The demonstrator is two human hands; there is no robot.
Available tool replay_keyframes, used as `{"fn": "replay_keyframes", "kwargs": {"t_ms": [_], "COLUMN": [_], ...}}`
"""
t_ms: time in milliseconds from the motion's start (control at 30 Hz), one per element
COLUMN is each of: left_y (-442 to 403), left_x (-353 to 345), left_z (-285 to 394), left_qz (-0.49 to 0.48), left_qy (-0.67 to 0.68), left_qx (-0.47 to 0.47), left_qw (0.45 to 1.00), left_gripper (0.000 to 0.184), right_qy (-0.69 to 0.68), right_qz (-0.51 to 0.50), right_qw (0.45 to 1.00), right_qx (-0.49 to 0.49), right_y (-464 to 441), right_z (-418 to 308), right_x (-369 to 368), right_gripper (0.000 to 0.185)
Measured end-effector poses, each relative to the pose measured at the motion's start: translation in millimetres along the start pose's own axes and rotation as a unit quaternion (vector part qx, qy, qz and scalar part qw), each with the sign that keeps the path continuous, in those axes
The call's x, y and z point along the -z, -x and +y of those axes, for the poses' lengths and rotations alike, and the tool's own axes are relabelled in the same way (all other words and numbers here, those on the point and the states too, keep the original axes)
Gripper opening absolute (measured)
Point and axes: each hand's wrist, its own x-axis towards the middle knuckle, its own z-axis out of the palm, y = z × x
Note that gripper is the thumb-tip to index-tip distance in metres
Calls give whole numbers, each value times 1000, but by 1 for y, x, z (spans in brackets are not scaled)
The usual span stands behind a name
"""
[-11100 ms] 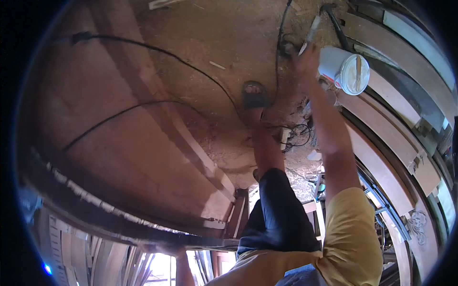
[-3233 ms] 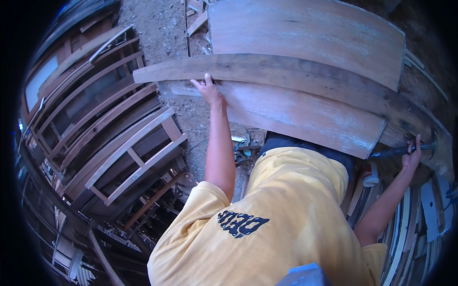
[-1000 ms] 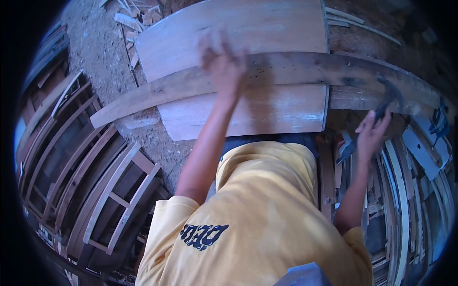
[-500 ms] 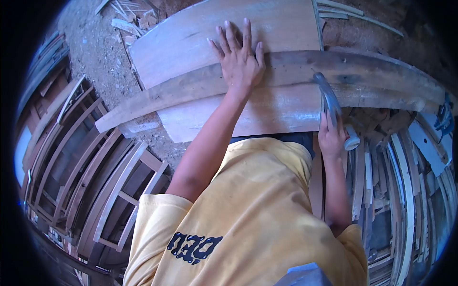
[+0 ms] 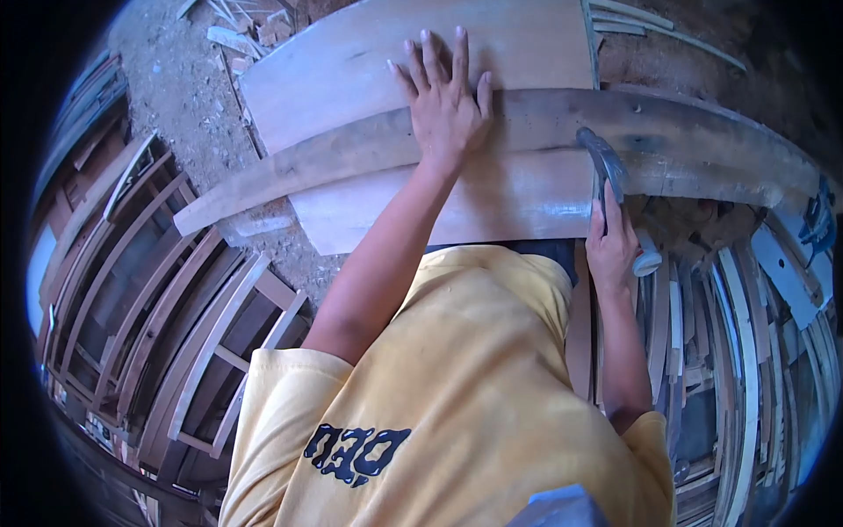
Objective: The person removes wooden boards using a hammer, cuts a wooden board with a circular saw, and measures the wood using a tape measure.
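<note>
My left hand (image 5: 446,119) lies flat with fingers spread, pressing across a long brown wooden plank (image 5: 342,156) and the pale plywood sheet (image 5: 395,57) beneath it. The plank runs crosswise over the sheet and past both of its sides. My right hand (image 5: 612,244) is closed around what looks like a claw hammer (image 5: 602,162). Its dark curved end points up toward the plank, near the sheet's right edge, and a round pale end (image 5: 647,263) shows beside the hand. The hammer's handle is mostly hidden. Whether the dark end touches the plank I cannot tell.
Wooden frames (image 5: 224,356) are stacked at the left. Many narrow wood strips (image 5: 746,351) lie at the right. A blue tool (image 5: 818,220) sits near the plank's right end. Scrap wood (image 5: 235,41) lies on the dirt ground (image 5: 184,88) at upper left.
The view has shifted slightly. The hammer has tilted a little within my right hand's area, and its dark end looks narrower. My left hand stays on the plank.
</note>
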Motion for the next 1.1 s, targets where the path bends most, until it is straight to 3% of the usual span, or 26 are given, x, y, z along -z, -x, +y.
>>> {"fn": "replay_keyframes", "kwargs": {"t_ms": [267,433,500,533,600,633,767,833,867,967,1000,1067,1100], "left_y": [-3,-4,-4,-5,-3,-3,-3,-3,-4,-4,-4,-4,-4], "left_x": [-3,-6,-6,-6,-5,-6,-7,-3,-1,-9,-8,-8,-6], "left_z": [0,-3,-2,-2,-1,-1,-2,-1,-1,-3,-3,-2,-2], "left_qz": [27,24,24,26,27,25,36,35,38,29,29,31,31], "left_qy": [1,21,25,28,31,32,32,48,64,26,27,19,20], "left_qx": [-2,2,4,4,5,1,1,8,11,5,5,8,9], "left_qw": [1000,999,999,999,999,999,999,998,997,999,999,999,999], "left_gripper": [70,73,73,73,73,73,72,72,71,72,72,72,72], "right_qy": [-23,-17,0,2,111,63,62,-5,-3,53,53,20,20], "right_qz": [64,86,-53,-53,-241,-189,-144,-14,-13,-149,-149,-20,-21], "right_qw": [998,993,997,997,956,973,982,1000,1000,983,983,999,999], "right_qx": [16,79,60,60,-128,-115,-101,12,12,-97,-97,-15,-14], "right_y": [-36,-37,-41,-48,-62,-58,-57,-50,-45,-46,-47,-49,-50], "right_z": [-34,-42,-45,-46,-49,-40,-40,-41,-34,-26,-24,-17,-23], "right_x": [42,52,58,59,58,59,64,56,49,35,33,31,37], "right_gripper": [43,43,47,47,45,44,44,43,43,40,40,40,40]}}
